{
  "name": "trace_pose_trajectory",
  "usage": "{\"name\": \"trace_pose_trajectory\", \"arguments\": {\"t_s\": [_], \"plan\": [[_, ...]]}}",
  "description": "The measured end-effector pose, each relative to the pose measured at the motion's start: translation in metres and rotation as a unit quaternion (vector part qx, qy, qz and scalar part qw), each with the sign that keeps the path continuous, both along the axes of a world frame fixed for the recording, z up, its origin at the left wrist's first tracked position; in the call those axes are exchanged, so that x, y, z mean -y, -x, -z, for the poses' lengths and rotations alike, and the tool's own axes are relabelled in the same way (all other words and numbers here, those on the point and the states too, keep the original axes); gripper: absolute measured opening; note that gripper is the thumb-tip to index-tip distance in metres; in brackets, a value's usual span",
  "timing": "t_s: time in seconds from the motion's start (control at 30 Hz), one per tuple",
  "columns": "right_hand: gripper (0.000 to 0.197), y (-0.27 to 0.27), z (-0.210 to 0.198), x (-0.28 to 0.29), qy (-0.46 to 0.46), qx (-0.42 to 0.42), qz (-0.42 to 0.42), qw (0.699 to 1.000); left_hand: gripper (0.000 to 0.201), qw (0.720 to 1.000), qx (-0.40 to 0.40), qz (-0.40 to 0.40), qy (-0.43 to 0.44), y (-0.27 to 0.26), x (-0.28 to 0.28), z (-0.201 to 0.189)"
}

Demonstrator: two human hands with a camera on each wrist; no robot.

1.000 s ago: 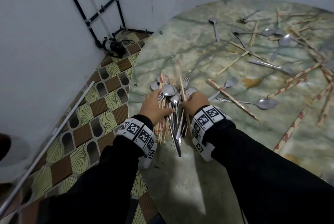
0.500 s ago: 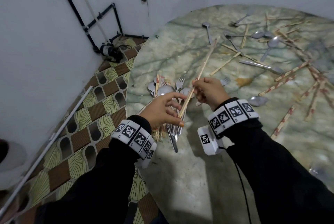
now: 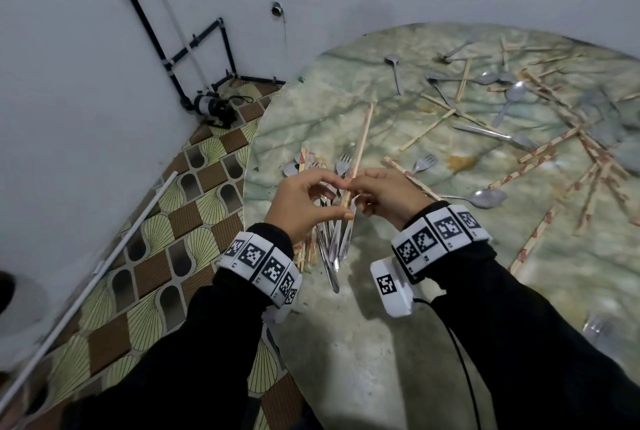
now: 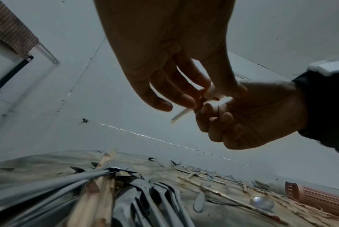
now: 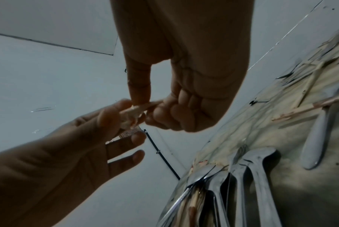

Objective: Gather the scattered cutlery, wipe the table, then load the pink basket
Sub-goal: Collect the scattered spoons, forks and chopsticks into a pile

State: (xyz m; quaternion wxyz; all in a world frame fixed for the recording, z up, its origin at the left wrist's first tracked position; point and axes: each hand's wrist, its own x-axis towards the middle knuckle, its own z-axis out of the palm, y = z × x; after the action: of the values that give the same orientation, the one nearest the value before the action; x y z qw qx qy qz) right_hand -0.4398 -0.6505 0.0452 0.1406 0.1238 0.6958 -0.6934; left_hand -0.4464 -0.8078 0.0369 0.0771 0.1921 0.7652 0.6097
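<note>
Both hands meet above a gathered pile of spoons, forks and chopsticks [image 3: 329, 239] at the near left of the round marble table [image 3: 398, 343]. My right hand [image 3: 384, 192] pinches the lower end of a wooden chopstick [image 3: 360, 145] that points away over the table. My left hand [image 3: 304, 201] pinches the same chopstick [image 4: 213, 93] with thumb and fingertips, its other fingers spread. More spoons, forks and chopsticks [image 3: 519, 124] lie scattered across the far right. The pink basket [image 4: 316, 199] lies on its side at the table's right in the left wrist view.
A brown stain [image 3: 462, 162] marks the table near a fork [image 3: 424, 163]. A grey cloth [image 3: 609, 110] lies at the far right. Left of the table are a patterned tile floor [image 3: 166, 256], black pipes with a small pump [image 3: 211, 109] and a white wall.
Both hands left the pile and rose. The right hand lifted one chopstick out of it, and the left hand came over and took hold of the same chopstick.
</note>
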Motion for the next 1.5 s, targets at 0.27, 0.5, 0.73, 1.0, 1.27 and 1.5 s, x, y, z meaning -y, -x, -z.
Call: {"name": "trace_pose_trajectory", "arguments": {"t_s": [0.27, 0.5, 0.73, 1.0, 1.27, 1.5], "plan": [[0.017, -0.009, 0.017, 0.014, -0.004, 0.051, -0.013, 0.999, 0.056, 0.995, 0.024, 0.008, 0.097, 0.0, 0.007, 0.013], [0.028, -0.022, 0.049, 0.04, -0.087, 0.154, 0.042, 0.983, 0.08, 0.954, 0.081, -0.058, 0.282, 0.005, 0.025, 0.046], [0.027, -0.02, 0.044, 0.041, -0.351, 0.062, -0.024, 0.934, 0.072, 0.921, 0.03, -0.132, 0.364, 0.009, 0.029, 0.048], [0.039, -0.004, 0.063, 0.024, -0.277, 0.09, 0.025, 0.956, 0.095, 0.866, 0.164, -0.069, 0.466, 0.008, 0.02, 0.051], [0.038, 0.024, 0.067, 0.052, -0.264, 0.065, 0.018, 0.962, 0.095, 0.882, 0.172, -0.056, 0.436, 0.009, -0.007, 0.056], [0.043, 0.048, 0.094, 0.056, -0.197, 0.044, 0.013, 0.979, 0.093, 0.891, 0.184, -0.083, 0.406, 0.045, -0.006, 0.058]]}}
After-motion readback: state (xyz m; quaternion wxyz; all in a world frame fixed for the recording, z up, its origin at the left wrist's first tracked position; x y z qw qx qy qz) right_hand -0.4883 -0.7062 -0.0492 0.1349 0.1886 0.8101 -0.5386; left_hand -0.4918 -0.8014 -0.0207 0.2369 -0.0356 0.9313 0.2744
